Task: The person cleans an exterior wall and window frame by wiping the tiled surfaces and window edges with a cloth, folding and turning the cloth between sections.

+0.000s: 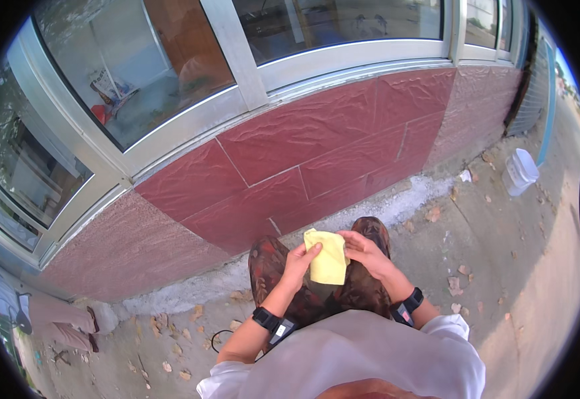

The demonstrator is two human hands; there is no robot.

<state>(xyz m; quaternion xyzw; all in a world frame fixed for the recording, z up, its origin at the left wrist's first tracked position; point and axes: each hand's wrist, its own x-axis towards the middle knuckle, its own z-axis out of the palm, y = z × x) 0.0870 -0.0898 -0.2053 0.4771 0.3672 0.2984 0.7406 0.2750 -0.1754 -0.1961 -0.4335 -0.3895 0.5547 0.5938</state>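
Note:
A folded yellow cloth (328,262) is held up in front of my knees, between both hands. My left hand (300,262) pinches its left edge, the thumb lying over the front. At the upper right edge, my right hand (365,252) grips the cloth with its fingers partly hidden behind it. Beneath the hands are my bent legs in patterned trousers (369,294). Just ahead of the knees rises a wall of dark red textured tiles (295,164).
Aluminium-framed windows (250,55) sit above the wall. A white plastic bucket (519,172) stands on the concrete at the right. Dry leaves (454,286) are scattered about. Another person's legs (65,321) show at the far left. Rough mortar (399,202) runs along the wall's foot.

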